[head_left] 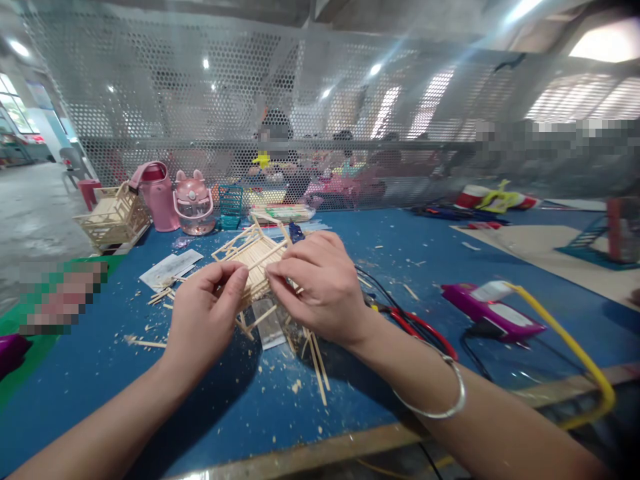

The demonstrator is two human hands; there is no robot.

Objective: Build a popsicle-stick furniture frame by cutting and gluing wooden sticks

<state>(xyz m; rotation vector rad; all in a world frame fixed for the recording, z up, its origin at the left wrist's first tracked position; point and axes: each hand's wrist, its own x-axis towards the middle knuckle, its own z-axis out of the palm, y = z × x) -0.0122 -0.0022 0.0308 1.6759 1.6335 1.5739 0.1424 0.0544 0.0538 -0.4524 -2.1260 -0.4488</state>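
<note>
The lattice model of thin, pale wooden sticks [256,257] sits at twelve o'clock, between both hands. The left hand [206,301], at its seven o'clock, pinches its edge, seemingly for steadiness; the right hand [323,285], at four o'clock, bunches its fingertips, any hold hidden.

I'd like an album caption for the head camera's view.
Left hand and right hand at a wooden stick model, scrap-littered blue table beneath.

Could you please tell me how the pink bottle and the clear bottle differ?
The pink bottle is opaque, while the clear bottle is see-through below its lid. The pink bottle carries a strap on top; the clear bottle's lid has two ears. Both stand upright on the table.
</note>
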